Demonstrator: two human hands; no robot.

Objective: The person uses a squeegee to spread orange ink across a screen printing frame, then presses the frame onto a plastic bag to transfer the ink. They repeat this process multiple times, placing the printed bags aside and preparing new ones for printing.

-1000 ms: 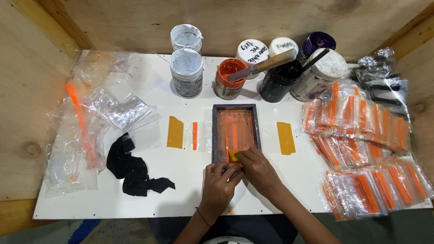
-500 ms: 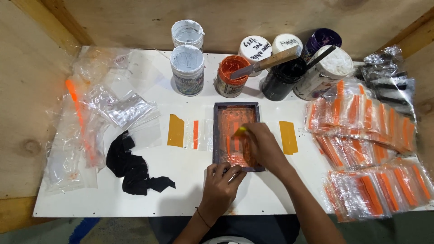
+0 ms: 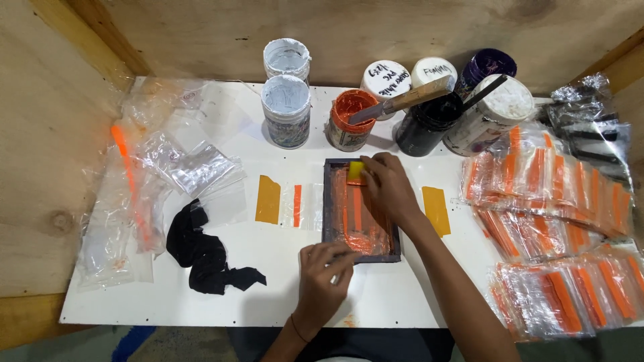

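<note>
Containers: at the back of the white table stand two white tubs, one behind the other; both are open and coated inside with pale residue. Beside them stands the orange paint tub, open and filled with orange paint. A wooden-handled scraper lies across its rim and that of the black tub, which holds dark ink. Behind these stand two white-lidded jars and a purple tub. A larger white tub stands to the right with a black stick leaning on it; its contents cannot be determined.

Work piece: the dark-framed screen lies flat at the centre of the table, its mesh smeared with orange paint.

Your right hand reaches over the far end of the screen. Its fingers are curled closed around a small yellow squeegee, which rests on the mesh near the top frame edge.

Your left hand rests at the near left corner of the screen. Its fingers are bent and press down on the frame edge; they grip nothing.

Surroundings: a clear sleeve with an orange strip lies just left of the screen, next to a yellow tape patch. A second yellow patch lies to the right. A black rag lies near the left front. Stacks of bagged orange strips fill the right side; empty clear bags are on the left.
</note>
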